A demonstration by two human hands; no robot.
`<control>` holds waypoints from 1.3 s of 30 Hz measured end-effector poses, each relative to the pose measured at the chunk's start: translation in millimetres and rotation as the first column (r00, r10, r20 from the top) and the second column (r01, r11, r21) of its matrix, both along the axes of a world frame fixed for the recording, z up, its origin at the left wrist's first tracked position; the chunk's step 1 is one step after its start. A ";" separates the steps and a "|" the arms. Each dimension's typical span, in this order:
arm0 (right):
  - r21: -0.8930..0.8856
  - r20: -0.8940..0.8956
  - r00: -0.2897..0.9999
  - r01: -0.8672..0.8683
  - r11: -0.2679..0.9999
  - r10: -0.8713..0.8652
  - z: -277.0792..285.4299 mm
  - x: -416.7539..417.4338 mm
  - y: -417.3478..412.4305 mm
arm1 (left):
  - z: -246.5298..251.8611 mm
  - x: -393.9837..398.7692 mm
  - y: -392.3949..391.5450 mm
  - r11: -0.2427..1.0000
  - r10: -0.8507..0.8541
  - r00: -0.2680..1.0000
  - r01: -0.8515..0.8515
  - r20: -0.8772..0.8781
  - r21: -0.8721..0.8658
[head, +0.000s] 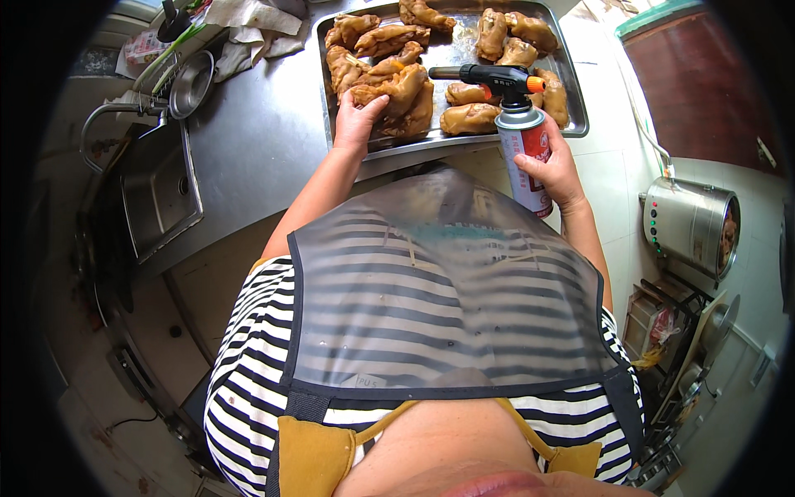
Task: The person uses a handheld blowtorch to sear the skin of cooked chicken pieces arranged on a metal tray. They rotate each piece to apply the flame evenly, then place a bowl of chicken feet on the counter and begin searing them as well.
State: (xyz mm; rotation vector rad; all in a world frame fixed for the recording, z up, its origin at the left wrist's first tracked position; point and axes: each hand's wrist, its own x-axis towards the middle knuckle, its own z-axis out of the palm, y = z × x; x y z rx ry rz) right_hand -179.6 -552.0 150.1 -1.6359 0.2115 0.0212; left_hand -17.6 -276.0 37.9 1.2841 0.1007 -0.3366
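My left hand [357,124] grips the end of a browned pig's trotter [407,87], thumb on top, at the near left of a metal tray [464,38]. In my right hand [558,164] is a butane gas canister [523,152], held upright beside the tray's near right side. A black blowtorch head [497,77] with orange knobs is fitted on the canister. Its metal nozzle points left towards the held trotter, and I see no flame. More trotters [391,38] are crowded in the tray's left half, and several others [470,118] lie in the right half.
Left of the tray runs a steel counter [254,136] with a sink [158,180], a faucet [115,109], a metal bowl [191,84] and crumpled cloths [251,34]. To the right stand a steel drum-shaped cooker [689,227] with lights and a dark red panel [714,81].
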 end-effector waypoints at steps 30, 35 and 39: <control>0.159 0.145 0.987 0.041 0.986 -0.064 16.2 -16.8 -17.7 | 18.5 20.0 -17.1 0.346 -0.569 0.725 -0.219 -0.389 -0.913; 0.176 0.170 0.983 0.040 0.984 -0.070 25.4 -13.5 -8.9 | 31.4 20.8 -28.1 0.287 -0.642 0.685 -0.202 -0.345 -0.936; 0.120 0.188 0.975 0.094 0.988 -0.115 28.6 -14.6 -7.4 | 26.2 35.4 -32.0 0.451 -0.562 0.744 -0.090 -0.361 -0.888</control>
